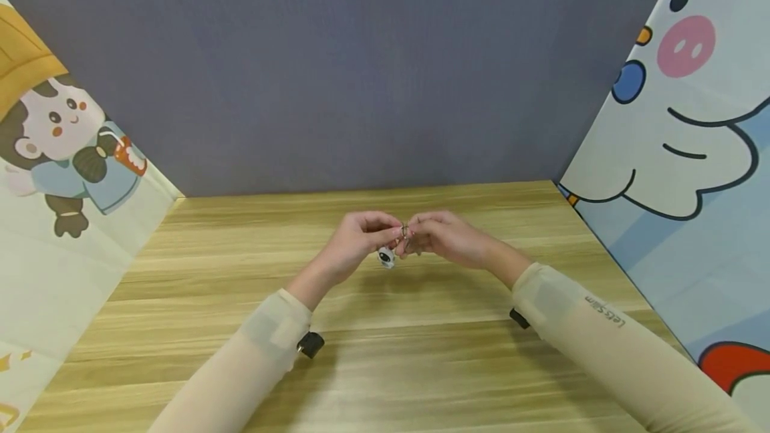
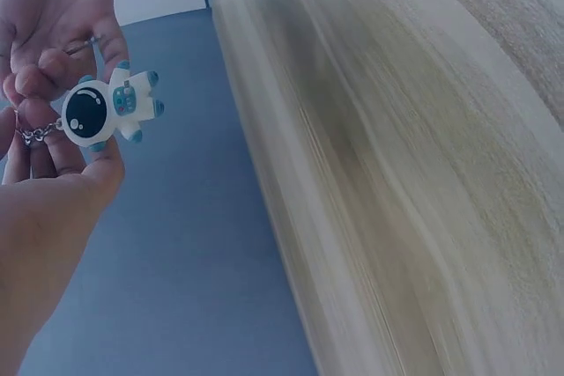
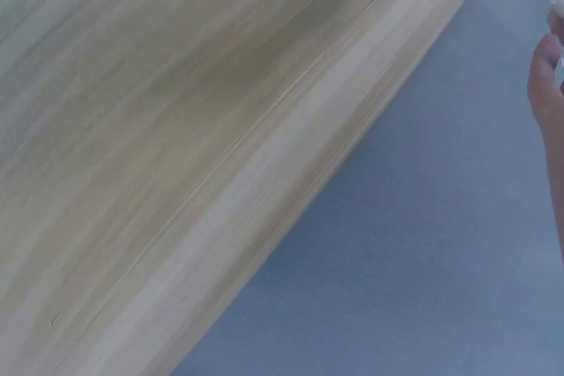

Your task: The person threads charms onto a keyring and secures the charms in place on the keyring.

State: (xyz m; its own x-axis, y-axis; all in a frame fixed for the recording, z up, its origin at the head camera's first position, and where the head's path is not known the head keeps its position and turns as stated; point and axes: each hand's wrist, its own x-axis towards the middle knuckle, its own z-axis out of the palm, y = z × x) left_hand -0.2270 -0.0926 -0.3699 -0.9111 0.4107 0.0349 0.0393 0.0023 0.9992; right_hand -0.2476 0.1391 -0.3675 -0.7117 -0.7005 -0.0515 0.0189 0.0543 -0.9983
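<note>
A small white astronaut keychain (image 1: 386, 258) with a dark visor and teal hands and feet hangs below the fingertips. In the left wrist view the astronaut figure (image 2: 110, 112) lies sideways, joined to a silver chain (image 2: 37, 134). My left hand (image 1: 355, 242) pinches the ring end of this keychain between thumb and fingers. Facing it, my right hand (image 1: 448, 239) has its thumb and fingertips curled at the small metal ring (image 1: 405, 230). A slim metal piece (image 2: 81, 45) shows against the right hand's fingers, its kind mostly hidden. Both hands meet above the table.
The wood-grain table (image 1: 385, 366) spreads beneath both arms. A grey-blue panel (image 1: 361, 72) stands along its far edge. Cartoon-printed panels rise at the left (image 1: 72, 152) and right (image 1: 680, 152). Dark wrist devices (image 1: 311, 345) show by the sleeves.
</note>
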